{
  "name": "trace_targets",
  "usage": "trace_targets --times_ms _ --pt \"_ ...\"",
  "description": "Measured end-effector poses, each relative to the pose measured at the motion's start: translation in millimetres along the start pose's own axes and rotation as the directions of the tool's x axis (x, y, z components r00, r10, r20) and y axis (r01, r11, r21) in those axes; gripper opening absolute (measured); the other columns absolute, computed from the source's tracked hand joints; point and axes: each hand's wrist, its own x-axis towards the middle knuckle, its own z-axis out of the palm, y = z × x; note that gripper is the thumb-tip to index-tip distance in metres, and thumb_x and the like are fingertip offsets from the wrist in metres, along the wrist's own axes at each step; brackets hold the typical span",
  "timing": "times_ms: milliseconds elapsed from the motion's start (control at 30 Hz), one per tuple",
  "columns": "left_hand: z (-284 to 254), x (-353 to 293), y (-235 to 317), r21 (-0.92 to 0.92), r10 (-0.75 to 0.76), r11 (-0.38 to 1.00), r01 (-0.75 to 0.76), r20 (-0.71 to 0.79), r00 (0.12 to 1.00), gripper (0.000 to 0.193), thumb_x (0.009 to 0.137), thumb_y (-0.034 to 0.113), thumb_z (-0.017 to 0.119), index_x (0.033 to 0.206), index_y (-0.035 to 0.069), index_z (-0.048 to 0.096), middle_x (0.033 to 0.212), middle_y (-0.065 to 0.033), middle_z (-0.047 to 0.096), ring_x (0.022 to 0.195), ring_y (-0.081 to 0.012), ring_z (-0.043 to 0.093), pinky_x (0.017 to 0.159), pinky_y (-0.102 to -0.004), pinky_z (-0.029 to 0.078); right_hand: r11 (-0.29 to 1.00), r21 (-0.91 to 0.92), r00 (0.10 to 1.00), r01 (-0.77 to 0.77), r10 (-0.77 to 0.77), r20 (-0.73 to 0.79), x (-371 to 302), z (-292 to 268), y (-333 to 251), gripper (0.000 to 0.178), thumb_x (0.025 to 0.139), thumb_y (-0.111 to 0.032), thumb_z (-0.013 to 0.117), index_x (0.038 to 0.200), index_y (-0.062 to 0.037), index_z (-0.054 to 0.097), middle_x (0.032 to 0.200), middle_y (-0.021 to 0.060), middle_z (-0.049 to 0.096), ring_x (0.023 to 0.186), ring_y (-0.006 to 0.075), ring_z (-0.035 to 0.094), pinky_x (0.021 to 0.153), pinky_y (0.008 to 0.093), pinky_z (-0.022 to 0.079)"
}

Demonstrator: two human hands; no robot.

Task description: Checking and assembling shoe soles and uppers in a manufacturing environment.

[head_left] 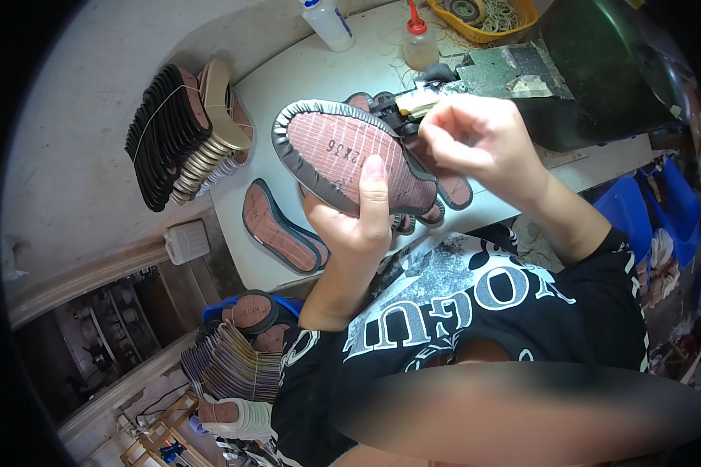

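Observation:
My left hand (358, 206) grips a shoe insole (335, 148) from below, its thumb pressed on the insole's face. The insole is reddish-brown with pale lines, dark markings and a black rim gathered in pleats round the toe. It is tilted up over the table, its far edge against the black metal head (401, 113) of a green machine (522, 74). Just right of that head is my right hand (475, 140), fingers curled and thumb drawn toward the forefinger. Whatever its fingertips pinch, if anything, is hidden or too small to name.
More insoles (276, 226) lie on the white table (249, 93). Tied stacks of insoles (167, 128) rest at its left edge, others (234, 354) below. Behind stand a red-capped bottle (420, 47), a white bottle (327, 27) and a yellow basket (487, 33). Blue containers (627, 210) are at right.

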Motion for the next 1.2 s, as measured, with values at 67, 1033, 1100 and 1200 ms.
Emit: trace_targets --times_ms 67,1033,1100,1200 --pt "0.0 -1.6 2.5 0.006 -0.010 1.000 0.010 -0.002 1.000 0.021 0.085 0.002 0.060 0.103 -0.008 0.058 0.095 -0.0107 0.063 0.084 -0.0166 0.061 0.077 -0.0279 0.049 0.968 -0.148 0.978 0.201 -0.208 -0.030 -4.1 8.8 -1.1 0.014 0.082 -0.009 0.069 0.091 0.0018 0.065 0.070 0.0041 0.064 0.061 0.0077 0.061 0.057 0.0217 0.049" --pt "11.7 101.9 -87.6 0.389 -0.114 0.919 0.069 0.094 0.989 0.037 0.081 0.031 0.069 0.094 -0.003 0.061 0.100 -0.0155 0.054 0.099 -0.0260 0.049 0.092 -0.0343 0.037 0.671 0.607 0.893 -0.425 0.419 0.162 -41.1 20.4 31.2 0.027 0.095 -0.027 0.052 0.102 -0.0012 0.054 0.068 0.0129 0.065 0.037 0.0073 0.046 0.035 0.0180 0.033" --pt "1.1 114.1 -86.2 0.268 -0.347 0.917 0.296 0.169 0.923 0.040 0.086 0.035 0.064 0.098 -0.003 0.061 0.099 -0.0144 0.057 0.098 -0.0223 0.051 0.091 -0.0327 0.038 0.619 0.681 0.911 -0.392 0.363 0.194 -27.6 17.2 28.4 0.026 0.092 -0.026 0.056 0.095 -0.0007 0.055 0.067 0.0104 0.064 0.036 0.0090 0.045 0.035 0.0188 0.034" --pt "-30.4 102.6 -79.4 0.065 -0.330 0.944 0.325 0.119 0.936 0.043 0.092 0.038 0.056 0.103 -0.003 0.060 0.102 -0.0129 0.058 0.100 -0.0203 0.052 0.092 -0.0323 0.038 0.704 0.529 0.878 -0.474 0.425 0.221 -20.2 31.4 29.5 0.026 0.093 -0.029 0.056 0.093 -0.0033 0.055 0.066 0.0027 0.057 0.045 0.0074 0.047 0.038 0.0198 0.036"
